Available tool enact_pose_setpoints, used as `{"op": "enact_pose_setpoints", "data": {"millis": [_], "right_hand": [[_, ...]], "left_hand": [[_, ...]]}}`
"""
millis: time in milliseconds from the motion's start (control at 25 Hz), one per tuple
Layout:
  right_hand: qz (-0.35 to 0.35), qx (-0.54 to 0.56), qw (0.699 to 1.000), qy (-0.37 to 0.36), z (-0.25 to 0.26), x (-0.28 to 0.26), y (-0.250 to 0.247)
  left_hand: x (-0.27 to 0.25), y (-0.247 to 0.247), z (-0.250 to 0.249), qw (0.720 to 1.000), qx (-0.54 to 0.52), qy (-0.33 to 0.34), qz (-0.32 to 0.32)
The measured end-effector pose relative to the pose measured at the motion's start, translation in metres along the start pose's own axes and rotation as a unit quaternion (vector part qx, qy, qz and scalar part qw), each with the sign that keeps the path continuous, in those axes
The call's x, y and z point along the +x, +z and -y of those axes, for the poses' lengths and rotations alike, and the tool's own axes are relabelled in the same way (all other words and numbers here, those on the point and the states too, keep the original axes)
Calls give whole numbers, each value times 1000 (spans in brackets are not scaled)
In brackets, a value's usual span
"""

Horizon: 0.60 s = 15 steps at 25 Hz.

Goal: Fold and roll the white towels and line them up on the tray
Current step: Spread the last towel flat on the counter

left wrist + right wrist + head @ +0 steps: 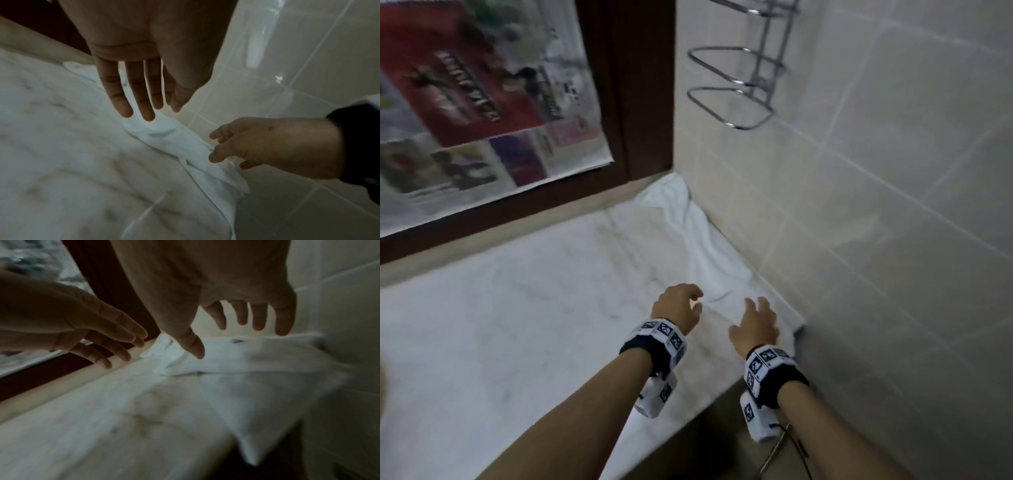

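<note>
A crumpled white towel (705, 246) lies along the tiled wall on the marble counter (517, 325), from the back corner to the counter's front edge. My left hand (683, 305) hovers just left of the towel's near part, fingers straight and spread, holding nothing. My right hand (756, 323) hangs over the towel's near end, fingers loosely spread and empty. In the left wrist view the left hand (144, 97) floats above the towel (180, 146) with the right hand (257, 146) beside it. In the right wrist view the right hand (236, 321) is above the towel (236, 369). No tray is in view.
A tiled wall (859, 205) closes the right side, with a chrome wire rack (739, 89) mounted high on it. A dark wooden frame (626, 89) with newspaper (476, 96) behind it bounds the back. The counter's front edge (688, 421) drops off near my wrists.
</note>
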State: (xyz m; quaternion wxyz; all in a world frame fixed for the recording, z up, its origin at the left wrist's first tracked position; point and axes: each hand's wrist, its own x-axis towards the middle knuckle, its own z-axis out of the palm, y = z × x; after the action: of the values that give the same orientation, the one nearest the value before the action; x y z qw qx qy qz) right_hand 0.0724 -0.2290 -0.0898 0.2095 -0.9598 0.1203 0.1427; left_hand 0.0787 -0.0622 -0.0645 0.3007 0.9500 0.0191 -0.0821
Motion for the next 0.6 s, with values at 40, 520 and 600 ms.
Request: {"op": "enact_pose_setpoints", "data": {"millis": [40,520,600], "right_hand": [[-21,-25,998,45,-26,8,-5],[-152,254,927,-230,-70,18,-33],[-131,285,904,-289,-37,10,-61]], "left_hand": [[9,19,-17,999,10,19,35],[41,37,-84,971,103,187,106],[35,-8,-76,982,59,179,8]]}}
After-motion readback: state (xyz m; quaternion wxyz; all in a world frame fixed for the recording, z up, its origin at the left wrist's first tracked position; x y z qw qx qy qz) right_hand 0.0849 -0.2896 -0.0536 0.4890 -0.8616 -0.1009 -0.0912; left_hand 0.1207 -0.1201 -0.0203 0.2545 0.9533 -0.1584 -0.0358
